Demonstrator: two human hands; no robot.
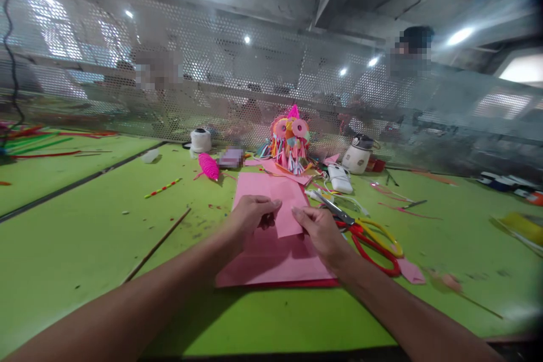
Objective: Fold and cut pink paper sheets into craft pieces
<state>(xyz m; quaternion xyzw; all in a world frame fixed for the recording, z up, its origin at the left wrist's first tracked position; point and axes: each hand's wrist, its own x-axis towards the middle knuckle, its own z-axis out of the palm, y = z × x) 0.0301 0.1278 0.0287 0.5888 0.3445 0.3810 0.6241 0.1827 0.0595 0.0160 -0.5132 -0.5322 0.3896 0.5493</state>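
Note:
My left hand (251, 216) and my right hand (322, 232) both pinch a small folded pink paper piece (288, 216), one at each side edge. Their fingers are closed on it. The piece is held just above a larger stack of pink paper sheets (271, 260) lying flat on the green table (85, 237). A red sheet edge shows under the stack. Scissors (373, 237) with red and yellow handles lie right beside my right hand.
A colourful fringed paper figure (291, 141) stands behind the sheets. Nearby are a pink thread spool (208, 166), a white tape roll (201, 139), a white charger (340, 179), a white jar (357, 154) and a thin stick (156, 246). A perforated metal screen (254, 79) closes the back; people sit behind it.

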